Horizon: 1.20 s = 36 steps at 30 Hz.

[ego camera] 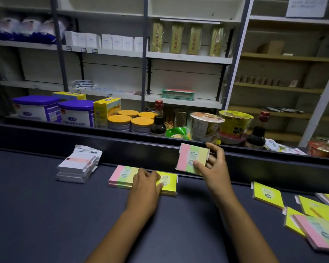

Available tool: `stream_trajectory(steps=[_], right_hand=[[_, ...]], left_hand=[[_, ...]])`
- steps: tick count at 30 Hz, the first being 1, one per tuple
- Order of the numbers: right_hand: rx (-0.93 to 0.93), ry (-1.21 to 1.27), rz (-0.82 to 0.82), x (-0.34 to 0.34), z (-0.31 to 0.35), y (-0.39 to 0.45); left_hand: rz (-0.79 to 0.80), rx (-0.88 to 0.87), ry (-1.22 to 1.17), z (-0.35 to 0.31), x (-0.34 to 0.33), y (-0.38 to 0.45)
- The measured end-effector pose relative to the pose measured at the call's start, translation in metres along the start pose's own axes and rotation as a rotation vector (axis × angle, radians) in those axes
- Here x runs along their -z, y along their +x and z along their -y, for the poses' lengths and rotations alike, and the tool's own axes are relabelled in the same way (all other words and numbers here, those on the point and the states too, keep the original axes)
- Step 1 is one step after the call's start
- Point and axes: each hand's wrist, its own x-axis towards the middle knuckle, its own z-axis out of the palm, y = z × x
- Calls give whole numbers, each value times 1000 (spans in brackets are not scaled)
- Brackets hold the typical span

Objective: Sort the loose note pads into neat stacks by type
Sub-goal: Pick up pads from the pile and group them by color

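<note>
While my right hand (213,166) holds a pink, green and yellow note pad (192,158) marked 2209 up in the air in front of the dark rail, thumb on its face and fingers (215,149) curled round its far edge, my left hand (144,182) rests flat with relaxed, released fingers on the stacks below. It lies across the seam between a pink-and-green stack (122,176) and a yellow stack (168,184) marked 2207; the two stacks sit touching, side by side, on the dark counter (46,215) against the rail. To their left, near but apart, stands a stack of white pads (77,168), its top pads skewed and leaning. At my far right, loose pads lie scattered: one yellow pad (268,195) by itself, then a jumble of yellow pads (311,207) overlapping each other, with a pink-and-green pad (319,232) on top near the edge. Beyond the rail stand tins, bottles and noodle cups, with shelves behind.
</note>
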Motion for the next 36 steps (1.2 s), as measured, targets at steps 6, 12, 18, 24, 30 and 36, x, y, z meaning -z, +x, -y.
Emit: stream_trajectory(steps=[6,12,18,24,30,36], right_hand=[[3,42,19,-7,2,-10],[3,102,54,-40,17,-12],[20,72,141,-99,23,-17],[-25,-1,103,-146,5,-12],[-102,-176,112,-172,-9,-2],[-126,-388,151,-181,-22,-4]], left_hand=[[-57,-105,57,5,22,1],[-134,-197,263,55,81,20],[-163,-137,356,108,123,40],[-253,-125,308,135,124,38],[-290,-119,236,137,118,34],[-298,-98,150,137,113,31]])
